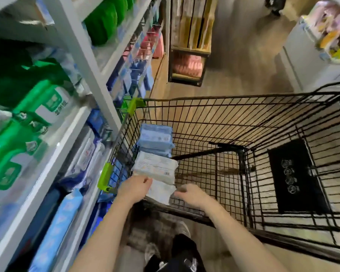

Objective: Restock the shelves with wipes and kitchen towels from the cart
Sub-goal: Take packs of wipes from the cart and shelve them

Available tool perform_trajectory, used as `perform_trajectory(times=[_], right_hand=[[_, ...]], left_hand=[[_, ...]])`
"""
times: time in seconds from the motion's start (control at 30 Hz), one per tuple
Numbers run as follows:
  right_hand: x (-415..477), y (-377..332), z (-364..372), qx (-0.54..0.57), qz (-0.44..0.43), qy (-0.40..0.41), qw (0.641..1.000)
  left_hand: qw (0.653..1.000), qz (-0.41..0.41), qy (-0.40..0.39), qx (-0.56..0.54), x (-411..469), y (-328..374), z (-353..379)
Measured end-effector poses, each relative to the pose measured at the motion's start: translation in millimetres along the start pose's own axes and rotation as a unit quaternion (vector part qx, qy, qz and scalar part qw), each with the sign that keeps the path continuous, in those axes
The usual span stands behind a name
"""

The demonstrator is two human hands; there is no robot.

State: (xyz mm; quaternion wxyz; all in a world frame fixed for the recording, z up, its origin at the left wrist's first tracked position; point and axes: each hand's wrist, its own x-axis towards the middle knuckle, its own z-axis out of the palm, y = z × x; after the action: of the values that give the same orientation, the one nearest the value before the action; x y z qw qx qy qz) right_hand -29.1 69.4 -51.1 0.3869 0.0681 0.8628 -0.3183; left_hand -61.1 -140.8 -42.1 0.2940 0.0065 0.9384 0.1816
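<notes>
- The cart (243, 122), a black wire one, stands right alongside the shelves (98, 79), probably so that stock can go across with a short reach.
- The wipes sit in a row along the cart's left side, from its near left corner toward the far left corner. They lean on one another, which keeps them tidy and easy to take one at a time.
- My count is two white packs and at least two blue packs (155, 137). The blue ones are pressed together, and blur makes a third hard to rule out.
- No kitchen towels show in the cart.
- The nearest pack (161, 190), a white one, lies in the near left corner between both hands.
- The left hand (134, 188) holds its left end, fingers curled over the top edge.
- The right hand (191, 195) takes its right end, fingers bent and close together against it. The thumb is hidden.
- Two hands on one soft pack look meant to lift it clear of the second white pack (155, 167), which touches it.
- Green packs (37, 99) already fill the upper shelves, too blurred to count.
</notes>
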Motion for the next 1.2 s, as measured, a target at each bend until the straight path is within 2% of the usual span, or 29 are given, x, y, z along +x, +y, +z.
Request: perform_trajectory(times=[0.1,0.23,0.4,0.5,0.63,0.77,0.87,0.97,1.03,1.1,1.2], right_hand=[[49.0,9.6,3.7,-0.023,0.009,-0.049,0.998],[98.9,22.8,21.6,-0.036,0.036,-0.107,0.993],[134.2,40.3,50.9,0.052,0.068,-0.123,0.989],[147.9,46.8,67.5,0.151,0.109,-0.125,0.974],[166.3,41.4,90.5,0.288,0.184,-0.107,0.934],[177.4,39.0,114.5,0.409,0.206,-0.036,0.888],[175.6,45.1,119.0,0.457,0.238,0.034,0.856],[180.7,55.8,115.7,0.547,0.275,0.066,0.788],[185.0,56.0,110.8,0.598,0.268,0.027,0.755],[185.6,50.0,107.8,0.597,0.235,-0.03,0.767],[182.9,43.8,106.2,0.511,0.194,-0.028,0.837]], left_hand=[[0.997,-0.047,0.016,-0.061,16.7,-12.7,-5.2],[0.994,-0.074,0.031,-0.08,29.9,-19.2,-6.3],[0.989,-0.124,0.049,-0.066,40.4,-26.7,-1.4],[0.988,-0.139,0.045,-0.054,46.2,-27.4,1.0],[0.984,-0.156,0.071,-0.042,49.2,-28.5,5.0],[0.988,-0.137,0.075,-0.004,53.5,-29.9,10.6],[0.991,-0.115,0.056,0.048,55.3,-30.1,13.2],[0.992,-0.107,0.031,0.055,59.1,-31.6,16.2],[0.993,-0.109,0.03,0.032,61.4,-33.0,17.0],[0.994,-0.11,0.026,0.013,62.4,-34.4,17.8],[0.993,-0.115,0.017,0.006,62.5,-35.3,18.5]])
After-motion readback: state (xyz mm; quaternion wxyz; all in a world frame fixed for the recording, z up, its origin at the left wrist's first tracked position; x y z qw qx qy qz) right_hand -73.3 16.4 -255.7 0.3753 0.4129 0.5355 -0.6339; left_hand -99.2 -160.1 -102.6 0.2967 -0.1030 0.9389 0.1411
